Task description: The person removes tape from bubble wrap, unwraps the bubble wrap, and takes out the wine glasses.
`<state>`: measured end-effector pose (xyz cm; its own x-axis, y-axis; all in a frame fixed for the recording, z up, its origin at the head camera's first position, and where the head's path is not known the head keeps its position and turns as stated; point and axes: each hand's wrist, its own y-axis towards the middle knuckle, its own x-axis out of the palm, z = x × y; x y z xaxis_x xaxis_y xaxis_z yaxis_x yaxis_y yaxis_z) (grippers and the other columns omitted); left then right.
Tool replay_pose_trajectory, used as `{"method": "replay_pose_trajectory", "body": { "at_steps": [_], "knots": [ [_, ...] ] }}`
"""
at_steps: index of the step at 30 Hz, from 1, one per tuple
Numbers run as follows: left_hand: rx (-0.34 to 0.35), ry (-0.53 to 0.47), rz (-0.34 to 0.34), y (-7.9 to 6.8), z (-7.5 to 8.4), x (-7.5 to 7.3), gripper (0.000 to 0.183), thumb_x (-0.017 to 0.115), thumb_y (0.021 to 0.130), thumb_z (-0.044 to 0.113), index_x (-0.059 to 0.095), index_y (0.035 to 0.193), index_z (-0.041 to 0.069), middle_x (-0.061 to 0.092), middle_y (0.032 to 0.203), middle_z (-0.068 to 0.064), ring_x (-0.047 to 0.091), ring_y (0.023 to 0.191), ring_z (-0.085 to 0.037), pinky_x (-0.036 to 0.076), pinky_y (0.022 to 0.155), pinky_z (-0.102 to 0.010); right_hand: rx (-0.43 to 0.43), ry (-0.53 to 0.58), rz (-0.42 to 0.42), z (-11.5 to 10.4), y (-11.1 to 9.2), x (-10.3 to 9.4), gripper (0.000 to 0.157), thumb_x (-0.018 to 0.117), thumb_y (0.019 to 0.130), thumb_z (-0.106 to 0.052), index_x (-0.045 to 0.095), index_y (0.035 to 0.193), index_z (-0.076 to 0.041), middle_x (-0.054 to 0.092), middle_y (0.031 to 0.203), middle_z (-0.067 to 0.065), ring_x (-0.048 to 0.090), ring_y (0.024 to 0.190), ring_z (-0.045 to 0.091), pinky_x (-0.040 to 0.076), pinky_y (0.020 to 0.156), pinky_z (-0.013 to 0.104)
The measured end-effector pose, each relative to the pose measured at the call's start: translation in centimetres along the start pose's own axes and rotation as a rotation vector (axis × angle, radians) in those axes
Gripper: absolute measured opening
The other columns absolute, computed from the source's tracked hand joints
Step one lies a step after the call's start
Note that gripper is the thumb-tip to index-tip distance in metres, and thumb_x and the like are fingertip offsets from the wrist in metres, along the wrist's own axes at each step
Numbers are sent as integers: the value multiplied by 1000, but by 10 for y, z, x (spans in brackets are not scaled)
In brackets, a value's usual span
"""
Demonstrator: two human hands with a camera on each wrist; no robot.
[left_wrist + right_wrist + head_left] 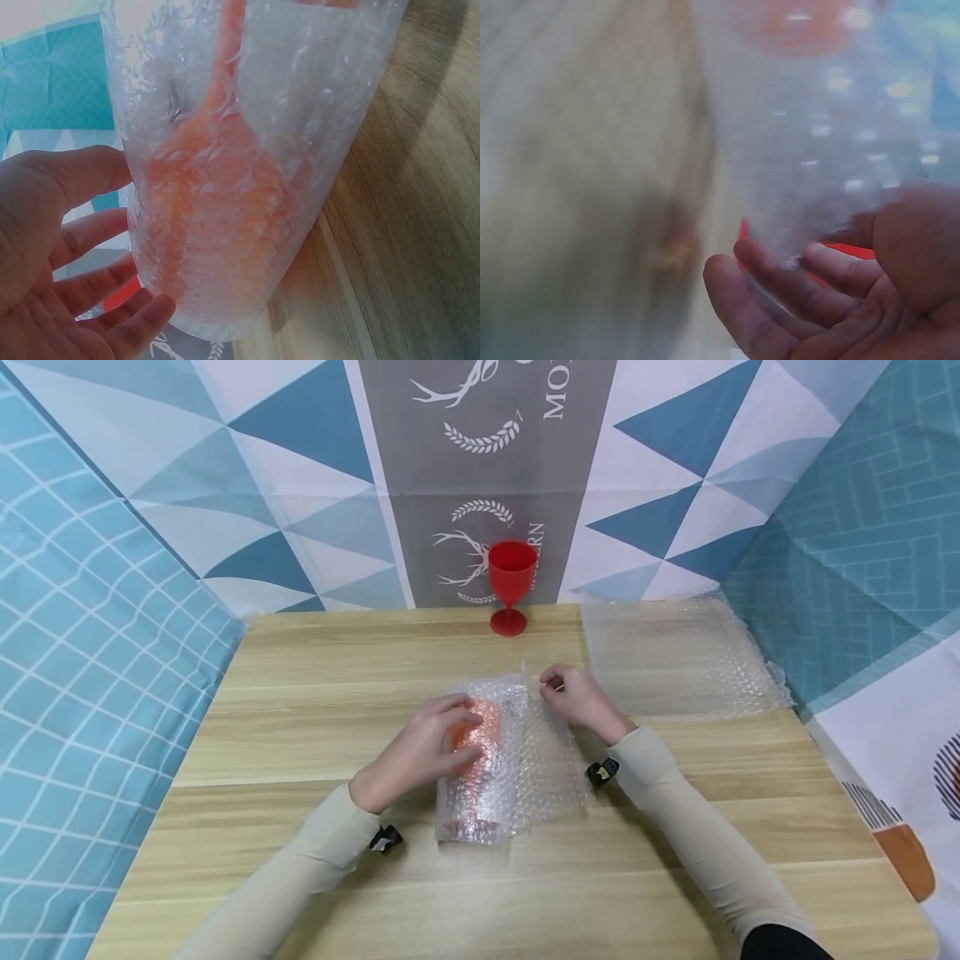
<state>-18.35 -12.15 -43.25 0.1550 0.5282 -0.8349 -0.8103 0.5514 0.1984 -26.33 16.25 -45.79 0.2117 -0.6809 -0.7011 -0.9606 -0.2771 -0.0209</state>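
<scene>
An orange goblet lies on its side on the wooden table, wrapped in clear bubble wrap whose loose part spreads to the right. My left hand holds the wrapped goblet, fingers and thumb curved over its bowl. In the left wrist view the thumb and fingers of that hand meet the side of the wrap, and the orange stem and bowl show through. At the far right corner of the loose flap, my right hand pinches the wrap. The right wrist view shows its curled fingers at the film's edge.
A red goblet stands upright at the table's back edge. Another sheet of bubble wrap lies flat at the back right. Patterned cloth hangs behind the table and at both sides.
</scene>
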Motion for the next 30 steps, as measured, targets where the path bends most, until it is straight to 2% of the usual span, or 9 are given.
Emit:
{"method": "replay_pose_trajectory", "body": {
  "at_steps": [9,16,22,30],
  "knots": [
    [0,0,-5,1,2,1,42,82,88,27,72,125,10,58,145,-13,50,140,-33,42,119,-48,-57,-8,18,-31,-3,-27,34,62,101,-10,60,130,7,65,129,27,63,118,41,54,103,51],
    [-10,11,-15,2,3,2,41,81,88,26,72,125,10,57,146,-12,49,140,-32,42,119,-48,-134,-59,2,-52,1,-41,36,65,100,-12,62,132,4,66,133,23,64,120,39,57,101,49],
    [7,30,0,4,5,3,40,82,88,25,73,123,10,59,144,-13,51,139,-33,43,118,-49,-183,-110,-17,-65,5,-41,36,66,99,-12,63,131,4,67,132,22,65,118,40,56,101,51],
    [23,55,-3,7,9,5,39,83,87,24,74,122,10,60,144,-13,51,139,-33,41,119,-48,-227,-171,-78,-62,9,-26,33,67,98,-8,64,128,5,64,134,23,62,122,42,54,103,51]
  ]
}}
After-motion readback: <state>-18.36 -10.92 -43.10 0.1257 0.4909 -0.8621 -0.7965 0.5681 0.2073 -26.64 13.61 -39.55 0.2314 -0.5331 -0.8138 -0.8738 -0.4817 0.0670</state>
